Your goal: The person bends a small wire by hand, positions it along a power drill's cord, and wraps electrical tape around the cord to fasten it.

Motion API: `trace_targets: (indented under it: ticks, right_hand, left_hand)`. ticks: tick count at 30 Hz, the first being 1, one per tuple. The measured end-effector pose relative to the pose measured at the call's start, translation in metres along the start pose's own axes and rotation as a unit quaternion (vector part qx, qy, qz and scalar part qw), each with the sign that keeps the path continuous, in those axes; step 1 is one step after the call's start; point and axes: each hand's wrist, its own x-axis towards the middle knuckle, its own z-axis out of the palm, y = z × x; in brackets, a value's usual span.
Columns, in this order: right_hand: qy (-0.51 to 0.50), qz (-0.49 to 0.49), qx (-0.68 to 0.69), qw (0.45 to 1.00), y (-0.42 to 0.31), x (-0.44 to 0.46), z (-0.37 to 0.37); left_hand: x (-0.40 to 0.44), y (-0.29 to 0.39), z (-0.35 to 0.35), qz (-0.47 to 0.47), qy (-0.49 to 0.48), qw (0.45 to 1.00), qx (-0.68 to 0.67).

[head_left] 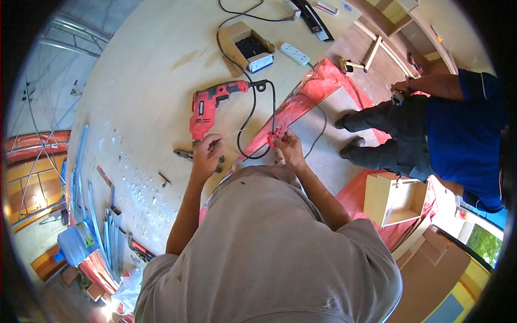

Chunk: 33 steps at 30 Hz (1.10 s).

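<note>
A red and black power drill (203,110) lies on its side on the pale board. Its black cord loops down to my right hand (291,148), whose fingers pinch a small red piece (273,137) beside the cord. I cannot tell what kind of piece it is. My left hand (208,153) is by the drill's front end, partly covering it, with the fingers curled closed. A thin pale line runs from near those fingers toward the right; whether they hold it is unclear. Pliers (183,154) lie just left of my left hand.
An open carton of dark screws (250,47) and a white power strip (295,54) lie farther up the board. A person in a blue shirt (466,129) stands at the right, near a wooden box (396,199). Metal strips (110,242) and a water bottle (78,242) lie at left.
</note>
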Motion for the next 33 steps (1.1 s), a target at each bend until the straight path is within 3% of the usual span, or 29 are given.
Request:
trace_targets:
  ticks: [3, 6, 15, 21, 24, 27, 30, 33]
  right_hand:
    - [-0.008, -0.010, -0.029, 1.000, -0.012, -0.012, 0.019]
    - [-0.028, -0.035, -0.013, 0.999, -0.023, -0.020, 0.032]
    - [-0.009, -0.018, -0.052, 0.998, -0.037, -0.029, 0.046]
    - [-0.006, -0.024, -0.084, 0.996, -0.021, -0.029, 0.041]
    - [0.005, -0.020, -0.066, 0.998, -0.026, -0.033, 0.046]
    - [0.007, -0.004, -0.145, 0.989, -0.030, -0.033, 0.043]
    - [0.003, -0.011, -0.109, 0.994, -0.018, -0.030, 0.038]
    - [-0.007, -0.043, -0.094, 0.995, -0.006, -0.027, 0.034]
  left_hand:
    - [0.011, 0.027, 0.009, 0.061, -0.027, 0.997, 0.026]
    - [0.021, 0.045, 0.013, 0.018, -0.092, 0.991, 0.096]
    - [0.029, 0.040, 0.029, -0.004, -0.076, 0.996, 0.037]
    - [0.032, 0.050, 0.033, 0.004, -0.074, 0.994, 0.080]
    - [0.044, 0.037, 0.032, 0.103, -0.130, 0.981, 0.100]
    - [0.057, 0.042, 0.035, 0.090, -0.169, 0.972, 0.138]
    - [0.074, 0.047, 0.043, 0.077, -0.208, 0.941, 0.256]
    - [0.082, 0.053, 0.050, 0.056, -0.203, 0.934, 0.290]
